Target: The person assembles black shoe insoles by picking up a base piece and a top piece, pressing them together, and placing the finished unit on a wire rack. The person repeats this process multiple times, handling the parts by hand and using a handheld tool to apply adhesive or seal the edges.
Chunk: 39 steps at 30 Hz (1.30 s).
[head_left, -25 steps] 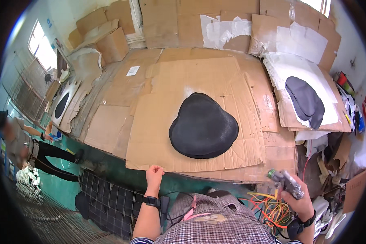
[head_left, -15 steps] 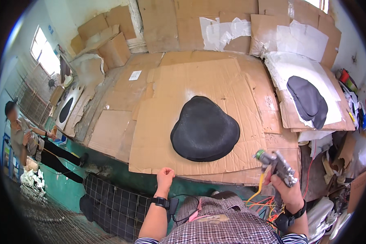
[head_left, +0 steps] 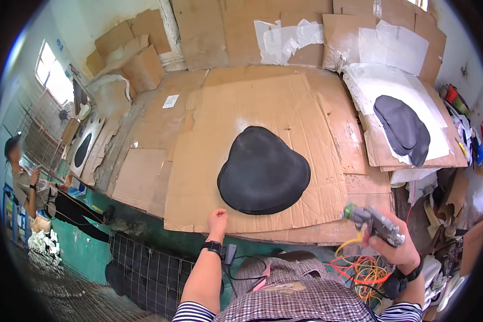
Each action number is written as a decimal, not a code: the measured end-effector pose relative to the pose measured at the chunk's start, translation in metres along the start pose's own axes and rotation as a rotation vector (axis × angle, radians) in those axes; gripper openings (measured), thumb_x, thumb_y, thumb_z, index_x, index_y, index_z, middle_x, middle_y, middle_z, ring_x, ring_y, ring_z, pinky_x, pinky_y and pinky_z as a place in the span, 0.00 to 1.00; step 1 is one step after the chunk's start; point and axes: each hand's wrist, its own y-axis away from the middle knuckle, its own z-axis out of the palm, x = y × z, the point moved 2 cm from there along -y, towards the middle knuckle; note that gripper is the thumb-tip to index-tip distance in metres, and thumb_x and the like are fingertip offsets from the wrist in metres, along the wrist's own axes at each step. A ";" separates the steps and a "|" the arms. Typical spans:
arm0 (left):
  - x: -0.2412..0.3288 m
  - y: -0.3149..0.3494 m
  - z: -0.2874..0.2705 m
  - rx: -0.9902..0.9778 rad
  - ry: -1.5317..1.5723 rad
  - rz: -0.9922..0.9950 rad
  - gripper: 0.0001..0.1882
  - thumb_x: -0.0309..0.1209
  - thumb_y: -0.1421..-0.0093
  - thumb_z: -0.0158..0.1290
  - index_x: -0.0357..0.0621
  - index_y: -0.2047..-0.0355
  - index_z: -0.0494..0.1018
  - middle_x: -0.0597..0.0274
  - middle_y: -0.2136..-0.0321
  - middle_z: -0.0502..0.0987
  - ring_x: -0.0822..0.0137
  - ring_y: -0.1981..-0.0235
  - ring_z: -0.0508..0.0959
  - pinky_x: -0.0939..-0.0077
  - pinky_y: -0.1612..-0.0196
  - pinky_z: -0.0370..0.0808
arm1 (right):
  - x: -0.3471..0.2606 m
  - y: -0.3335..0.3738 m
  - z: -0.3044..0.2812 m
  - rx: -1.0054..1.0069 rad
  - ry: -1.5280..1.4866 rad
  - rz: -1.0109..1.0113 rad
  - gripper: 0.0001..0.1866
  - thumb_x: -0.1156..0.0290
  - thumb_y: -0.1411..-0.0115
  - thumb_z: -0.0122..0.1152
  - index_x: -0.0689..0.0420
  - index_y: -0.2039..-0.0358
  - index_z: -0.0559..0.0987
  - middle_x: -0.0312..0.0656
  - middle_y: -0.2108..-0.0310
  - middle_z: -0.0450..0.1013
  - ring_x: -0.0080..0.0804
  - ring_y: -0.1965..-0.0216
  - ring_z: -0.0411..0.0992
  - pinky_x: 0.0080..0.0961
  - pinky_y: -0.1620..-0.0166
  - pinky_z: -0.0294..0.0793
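Right hand (head_left: 396,242): closed around the grip of a metal spray gun (head_left: 378,225). The green-ringed front end of the gun points left and lies just beside the near right corner of the cardboard sheet (head_left: 192,188). A yellow hose (head_left: 349,244) hangs below the gun, above a tangle of orange and yellow hoses (head_left: 367,273).

Left hand (head_left: 218,221): fingers curled together, nothing visible between them. It overlaps the near edge of the cardboard sheet, toward the near left corner. Contact with that edge cannot be determined.

Workpiece: one black pad (head_left: 264,170), a rounded triangle with three blunt lobes. It lies flat on the cardboard sheet, closer to the near edge than to the far edge and slightly closer to the right edge than to the left. One lobe faces the far edge; the wide side faces the near edge. Neither hand touches the pad.

Surroundings: the cardboard sheet rests on a cardboard-covered table (head_left: 142,174). At the right end, a white-topped board (head_left: 359,81) carries a dark folded piece (head_left: 401,127). A white label (head_left: 170,101) lies beyond the left edge of the sheet. Another person (head_left: 24,185) stands past the table's left end.
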 end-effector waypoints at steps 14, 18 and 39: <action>0.017 -0.021 0.039 0.156 -0.349 0.128 0.25 0.31 0.52 0.57 0.42 0.51 0.71 0.57 0.72 0.75 0.58 0.67 0.77 0.64 0.59 0.74 | 0.011 0.006 -0.007 -0.144 0.004 0.017 0.28 0.79 0.48 0.62 0.62 0.45 0.68 0.36 0.67 0.73 0.19 0.67 0.70 0.19 0.62 0.71; 0.041 -0.011 0.049 0.206 -0.429 0.127 0.19 0.30 0.51 0.57 0.42 0.57 0.73 0.55 0.71 0.77 0.55 0.66 0.77 0.63 0.60 0.74 | 0.024 0.027 -0.018 -0.039 -0.062 0.040 0.30 0.75 0.47 0.64 0.62 0.44 0.66 0.40 0.67 0.73 0.24 0.67 0.72 0.23 0.63 0.74; 0.061 -0.002 0.054 0.123 0.347 -0.266 0.06 0.21 0.47 0.54 0.41 0.69 0.69 0.62 0.77 0.72 0.70 0.82 0.71 0.77 0.81 0.69 | 0.024 0.040 -0.026 0.122 -0.159 0.081 0.30 0.73 0.48 0.67 0.66 0.46 0.66 0.41 0.69 0.73 0.26 0.67 0.73 0.24 0.62 0.74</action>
